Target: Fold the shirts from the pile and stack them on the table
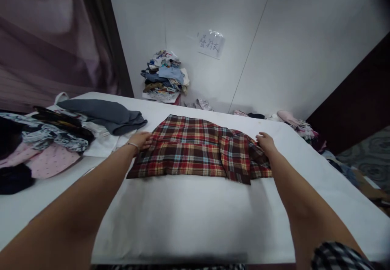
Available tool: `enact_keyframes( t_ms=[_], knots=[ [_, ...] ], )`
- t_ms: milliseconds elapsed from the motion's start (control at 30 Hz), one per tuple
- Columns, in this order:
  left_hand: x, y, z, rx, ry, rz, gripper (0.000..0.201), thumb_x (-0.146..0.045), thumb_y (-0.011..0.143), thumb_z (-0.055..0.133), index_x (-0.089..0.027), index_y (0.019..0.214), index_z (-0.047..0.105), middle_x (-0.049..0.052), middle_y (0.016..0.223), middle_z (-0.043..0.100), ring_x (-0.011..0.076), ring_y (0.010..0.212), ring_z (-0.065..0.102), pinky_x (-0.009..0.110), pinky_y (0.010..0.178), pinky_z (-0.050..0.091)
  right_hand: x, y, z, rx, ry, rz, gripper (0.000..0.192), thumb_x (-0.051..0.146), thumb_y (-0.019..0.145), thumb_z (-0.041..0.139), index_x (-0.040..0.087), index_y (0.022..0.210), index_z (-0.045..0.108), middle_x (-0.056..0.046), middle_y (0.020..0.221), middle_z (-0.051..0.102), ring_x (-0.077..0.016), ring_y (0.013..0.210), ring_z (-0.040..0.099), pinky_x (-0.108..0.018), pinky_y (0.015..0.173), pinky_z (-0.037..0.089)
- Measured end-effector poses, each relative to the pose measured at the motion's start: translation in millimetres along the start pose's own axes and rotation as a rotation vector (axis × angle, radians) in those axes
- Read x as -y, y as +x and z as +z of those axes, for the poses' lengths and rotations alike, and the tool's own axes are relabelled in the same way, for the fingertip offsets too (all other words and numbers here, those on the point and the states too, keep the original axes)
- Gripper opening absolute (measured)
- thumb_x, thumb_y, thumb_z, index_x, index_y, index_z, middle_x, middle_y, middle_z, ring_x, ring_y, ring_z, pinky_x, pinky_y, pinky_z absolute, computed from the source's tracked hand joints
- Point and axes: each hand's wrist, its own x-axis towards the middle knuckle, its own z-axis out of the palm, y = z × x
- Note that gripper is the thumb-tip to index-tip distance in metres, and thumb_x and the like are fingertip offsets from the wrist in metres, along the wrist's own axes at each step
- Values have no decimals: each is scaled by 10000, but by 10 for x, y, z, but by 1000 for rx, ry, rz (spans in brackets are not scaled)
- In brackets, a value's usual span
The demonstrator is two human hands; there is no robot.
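Across the white cloth-covered table [195,217] in front of me lies the red, navy and yellow plaid flannel shirt [195,150], folded into a wide flat band whose long axis runs left to right, square to my line of sight. My left hand [140,141] rests at the band's left end, fingers lying flat and together on the edge of the cloth, pressing rather than pinching as far as I can tell; a thin bracelet sits on that wrist. My right hand [266,142] is at the opposite end, where a folded sleeve makes a thicker, rumpled corner, and its grip looks loosely curled over that corner, though I cannot tell whether any fabric is actually caught between the fingers. So the shirt spans the whole gap between my two hands, each one at its own short end, neither nearer than the other. Just beyond my left hand, touching or almost touching the shirt, lies a grey folded garment [106,115] atop a heap of mixed clothes [45,140]. Against the far wall stands a stack of folded clothing [165,77], well apart from the shirt, beneath a paper sign [211,44].
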Motion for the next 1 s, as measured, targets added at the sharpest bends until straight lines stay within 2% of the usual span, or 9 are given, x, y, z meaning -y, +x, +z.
enact_keyframes(
  t_ms=[100,200,300,367,533,667,767,900,1000],
  knots=[
    [328,26,-1,-74,188,-93,535,-475,734,591,-70,1083,606,114,836,700,151,578,609,276,579,504,-312,-233,-98,93,-113,-97,307,258,716,642,150,1000,686,-94,923,719,-221,856,649,-373,839,495],
    [525,-100,-92,-98,427,-78,574,-555,703,582,-128,1084,627,113,877,713,250,759,672,350,706,528,-670,-490,-311,157,-380,-322,343,332,790,562,186,1078,677,-106,1093,696,-267,1011,628,-431,937,462],
    [572,-270,-172,-66,628,-26,607,-624,677,566,-137,1027,659,161,1053,706,321,963,658,403,853,496,-954,-732,-523,76,-541,-496,432,407,850,463,162,1161,637,-139,1184,653,-294,1106,587,-458,968,445],
    [562,-378,-191,-38,729,-27,568,-622,671,560,-146,958,678,161,1062,709,329,991,652,400,867,488,-1072,-885,-636,-1,-589,-524,509,466,868,417,140,1210,605,-161,1237,618,-308,1154,557,-463,973,441],
    [552,-628,-207,42,842,-59,426,-597,729,503,-205,717,671,102,837,734,279,815,677,345,733,487,-1253,-1136,-851,17,-682,-333,653,601,859,383,204,1367,484,-141,1206,640,-327,1050,614,-436,802,504],
    [636,-836,-198,-33,869,-109,504,-652,776,440,-199,754,661,119,841,727,287,831,672,339,692,464,-1438,-1086,-950,42,-634,-225,693,618,820,415,196,1364,491,-154,1121,671,-338,963,643,-415,717,514],
    [720,-962,-101,-119,857,-99,459,-614,795,460,-194,780,645,131,853,718,288,838,661,333,674,441,-1533,-958,-934,57,-630,-177,647,568,779,447,178,1279,579,-170,1071,686,-358,936,648,-436,708,513],
    [712,-1012,27,-252,756,27,282,-446,846,468,-197,786,587,89,828,691,225,798,632,292,666,407,-1475,-770,-913,48,-486,-56,536,524,653,548,215,1066,694,-164,985,712,-375,897,656,-470,716,515],
    [611,-1026,-29,-290,704,43,272,-433,876,423,-205,799,550,45,778,665,189,758,610,269,653,396,-1329,-653,-1087,55,-342,28,424,522,563,624,256,880,715,-157,935,724,-375,902,659,-486,753,512]
  ],
)
